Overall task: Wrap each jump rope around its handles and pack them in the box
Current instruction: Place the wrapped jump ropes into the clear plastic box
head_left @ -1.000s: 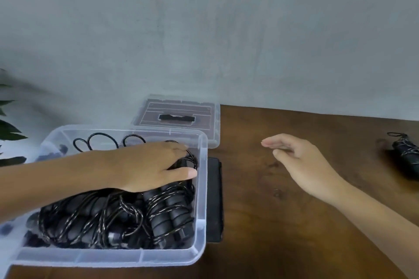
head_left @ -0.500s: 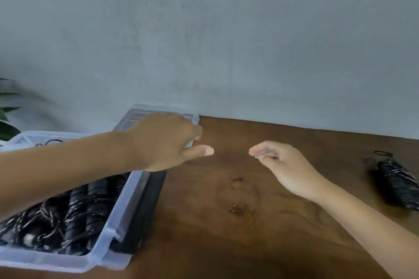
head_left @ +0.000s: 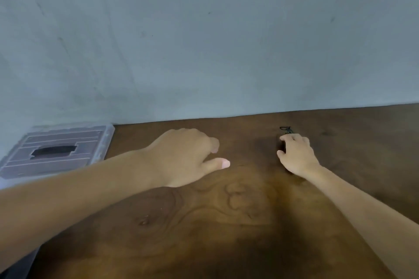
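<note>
My right hand (head_left: 298, 156) lies over a wrapped black jump rope on the wooden table (head_left: 226, 222), fingers and thumb curled round it. The hand hides most of the bundle. Only a small rope loop (head_left: 286, 129) and a dark sliver by the fingertips show. My left hand (head_left: 188, 156) hovers over the middle of the table with thumb out and fingers loosely curled, holding nothing. The box of packed ropes is almost out of view; a faint clear edge (head_left: 30, 258) shows at the lower left.
The clear box lid (head_left: 56, 152) with a dark handle slot lies flat at the far left against the grey wall (head_left: 204, 41). The table's back edge meets that wall just behind both hands.
The view has swung right, so the box has left the frame. My right hand has reached right onto the wrapped rope. My left hand has left the box and come over the table.
</note>
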### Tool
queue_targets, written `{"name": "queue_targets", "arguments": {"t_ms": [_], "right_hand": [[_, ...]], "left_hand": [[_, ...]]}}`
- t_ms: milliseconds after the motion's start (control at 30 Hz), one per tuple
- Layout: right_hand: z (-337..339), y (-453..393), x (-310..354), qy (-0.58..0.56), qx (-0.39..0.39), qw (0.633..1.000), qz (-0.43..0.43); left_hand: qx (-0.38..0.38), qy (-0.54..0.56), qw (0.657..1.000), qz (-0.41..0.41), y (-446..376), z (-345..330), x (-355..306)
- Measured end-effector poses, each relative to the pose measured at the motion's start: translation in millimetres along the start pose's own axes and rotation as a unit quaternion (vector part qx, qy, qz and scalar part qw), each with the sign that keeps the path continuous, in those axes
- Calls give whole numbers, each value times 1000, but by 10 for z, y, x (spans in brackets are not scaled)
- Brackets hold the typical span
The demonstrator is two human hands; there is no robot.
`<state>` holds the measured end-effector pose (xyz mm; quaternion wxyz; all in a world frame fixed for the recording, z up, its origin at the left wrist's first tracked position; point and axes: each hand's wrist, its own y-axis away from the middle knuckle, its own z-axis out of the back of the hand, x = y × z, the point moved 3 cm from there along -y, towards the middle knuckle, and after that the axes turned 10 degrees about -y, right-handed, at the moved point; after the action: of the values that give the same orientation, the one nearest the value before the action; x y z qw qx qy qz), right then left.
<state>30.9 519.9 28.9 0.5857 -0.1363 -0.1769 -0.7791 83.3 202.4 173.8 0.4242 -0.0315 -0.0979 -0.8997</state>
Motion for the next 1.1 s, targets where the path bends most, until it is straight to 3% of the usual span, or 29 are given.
{"name": "queue_targets", "arguments": {"t_ms": [200,400,567,900,1000,1100], "right_hand": [[-128,-231,-368,-38,8,994,-102],[-182,-278,-340,-97,-41,989,-101],[-132,-113,137,-197,-59,979,-10],[106,774,1793,-318,-38,924,210],[117,1053,2236,-348,-19,905,245],[106,1331,2690,-373,6,884,281]], "left_hand": [[11,-8,1000,-9,-158,-12,-153],[22,-15,1000,5,-83,-35,-92],[29,-15,999,27,71,-22,30],[19,62,991,117,570,48,510],[5,250,950,187,748,-46,825],[-25,448,858,248,973,-136,1127]]}}
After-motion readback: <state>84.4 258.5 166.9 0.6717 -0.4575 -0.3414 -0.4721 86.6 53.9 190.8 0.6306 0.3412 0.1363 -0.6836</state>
